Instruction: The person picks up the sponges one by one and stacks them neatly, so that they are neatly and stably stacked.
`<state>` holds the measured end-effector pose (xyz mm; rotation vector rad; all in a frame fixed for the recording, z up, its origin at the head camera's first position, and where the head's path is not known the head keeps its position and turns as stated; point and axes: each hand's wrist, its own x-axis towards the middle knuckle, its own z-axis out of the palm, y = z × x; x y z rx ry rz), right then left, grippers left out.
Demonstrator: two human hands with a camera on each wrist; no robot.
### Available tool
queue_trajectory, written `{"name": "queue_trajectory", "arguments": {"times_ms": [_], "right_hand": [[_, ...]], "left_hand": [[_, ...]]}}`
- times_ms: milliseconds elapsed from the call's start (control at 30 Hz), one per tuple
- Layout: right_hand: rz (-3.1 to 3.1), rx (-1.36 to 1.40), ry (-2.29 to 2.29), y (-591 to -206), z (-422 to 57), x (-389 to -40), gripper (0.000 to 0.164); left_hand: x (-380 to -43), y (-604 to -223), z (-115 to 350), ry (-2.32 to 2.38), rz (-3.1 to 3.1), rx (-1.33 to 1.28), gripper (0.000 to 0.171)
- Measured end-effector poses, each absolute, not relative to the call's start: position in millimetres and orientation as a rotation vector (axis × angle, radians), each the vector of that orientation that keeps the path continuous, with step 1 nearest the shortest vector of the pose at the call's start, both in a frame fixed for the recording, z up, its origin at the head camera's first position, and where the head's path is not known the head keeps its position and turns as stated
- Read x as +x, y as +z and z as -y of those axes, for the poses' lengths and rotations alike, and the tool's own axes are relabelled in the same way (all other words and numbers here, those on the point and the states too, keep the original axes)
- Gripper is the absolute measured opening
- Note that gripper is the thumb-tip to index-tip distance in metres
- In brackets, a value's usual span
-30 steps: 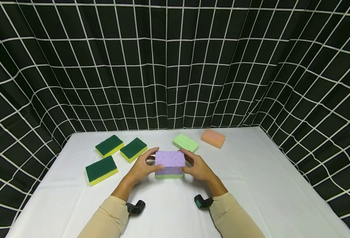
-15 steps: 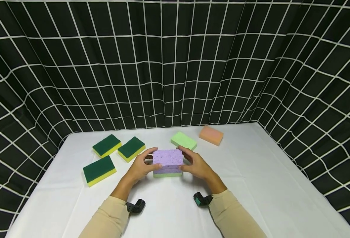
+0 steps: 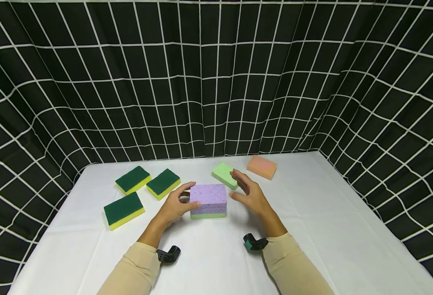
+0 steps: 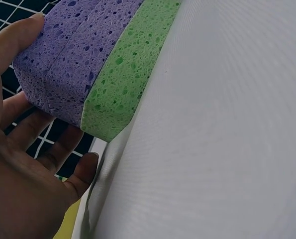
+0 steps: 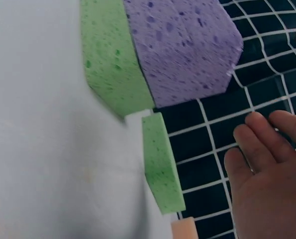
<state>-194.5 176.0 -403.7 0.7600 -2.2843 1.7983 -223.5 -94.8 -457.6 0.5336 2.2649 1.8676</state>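
Note:
At the middle of the table stands a stack of sponges: purple sponge [image 3: 208, 193] layers lie over a green sponge [image 4: 130, 69]. A seam shows between two purple layers in the left wrist view. My left hand [image 3: 172, 208] holds the stack's left end, thumb on the near side against the purple and fingers at the far side. Off the stack's right end, my right hand [image 3: 252, 196] is apart from it with fingers loosely bent and nothing in them. In the right wrist view the purple end face [image 5: 187, 55] is free of fingers.
A light green sponge [image 3: 222, 173] lies behind the stack, partly covered by my right fingers in the head view. Beyond it is an orange sponge [image 3: 262, 167]. Three green-and-yellow scouring sponges [image 3: 123, 208] lie at the left. A black gridded curtain [image 3: 216, 82] surrounds the white table [image 3: 341, 229].
My right hand has let go of the stack and moved right, away from it. The left hand keeps its place at the left end. Earlier, the camera view shifted slightly.

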Motion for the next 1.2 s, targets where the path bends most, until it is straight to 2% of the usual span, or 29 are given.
{"name": "queue_trajectory", "arguments": {"times_ms": [233, 567, 867, 1200], "right_hand": [[2.134, 0.568, 1.794, -396, -192, -197, 0.062], [2.159, 0.402, 1.748, -392, -201, -219, 0.064], [2.299, 0.287, 1.713, -435, -211, -256, 0.077], [2.475, 0.210, 1.661, -459, -207, -266, 0.083]], "left_hand": [[-206, -432, 91, 1.843, -2.246, 0.541, 0.068], [-205, -430, 93, 1.865, -2.233, 0.543, 0.069], [-207, -432, 95, 1.865, -2.228, 0.534, 0.070], [-208, -432, 96, 1.866, -2.226, 0.527, 0.070]]}}
